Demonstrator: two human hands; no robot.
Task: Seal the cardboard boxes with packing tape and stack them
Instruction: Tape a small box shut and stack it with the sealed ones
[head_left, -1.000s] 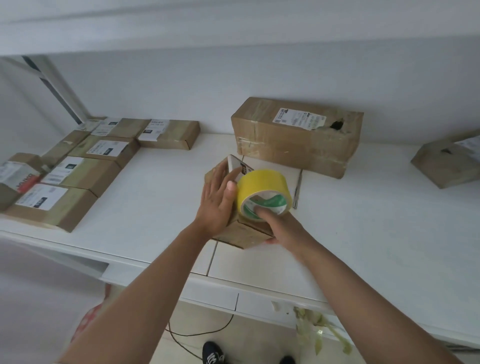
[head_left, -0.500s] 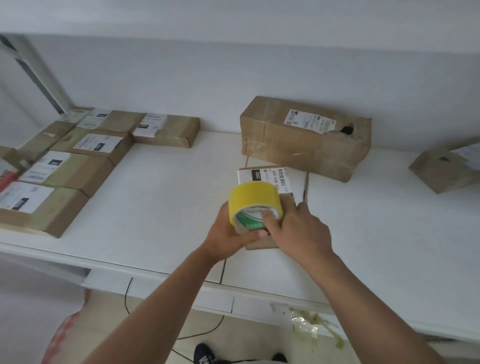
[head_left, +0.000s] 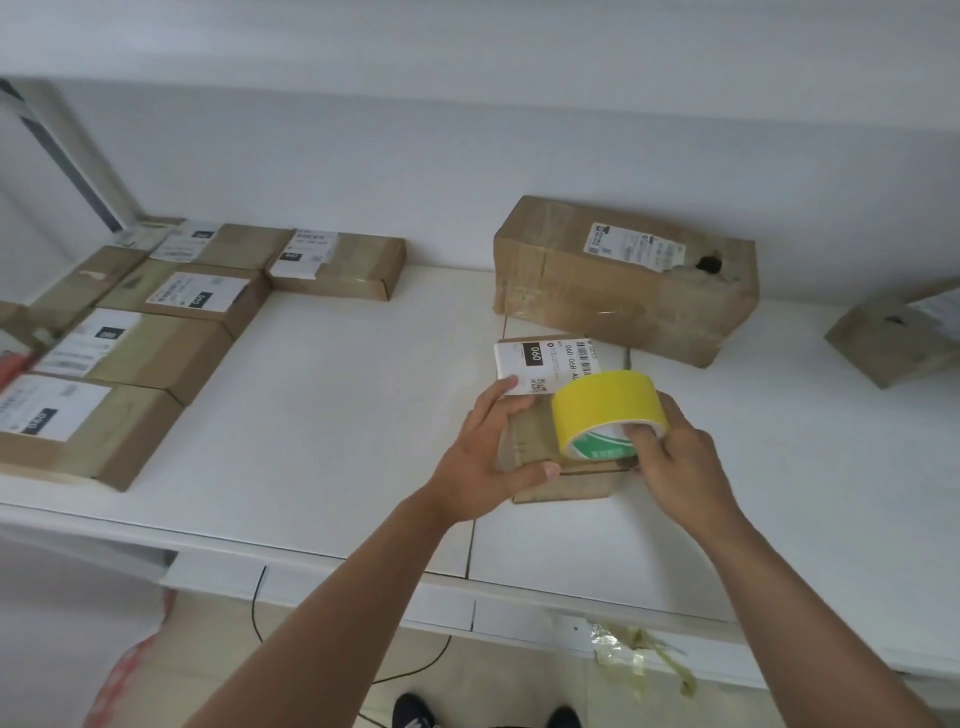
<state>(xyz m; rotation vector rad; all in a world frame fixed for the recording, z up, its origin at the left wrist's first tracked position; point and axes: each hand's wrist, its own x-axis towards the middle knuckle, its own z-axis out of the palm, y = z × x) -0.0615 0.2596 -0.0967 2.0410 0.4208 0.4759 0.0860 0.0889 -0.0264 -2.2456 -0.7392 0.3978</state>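
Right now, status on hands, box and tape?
Left hand grips small box on table. Right hand holds yellow tape roll over box top, fingers in core. Nothing in the way.

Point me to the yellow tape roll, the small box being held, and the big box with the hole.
yellow tape roll (head_left: 605, 408), head view, outer yellow band.
small box (head_left: 535, 444), head view, bare cardboard top.
big box (head_left: 587, 291), head view, front face.
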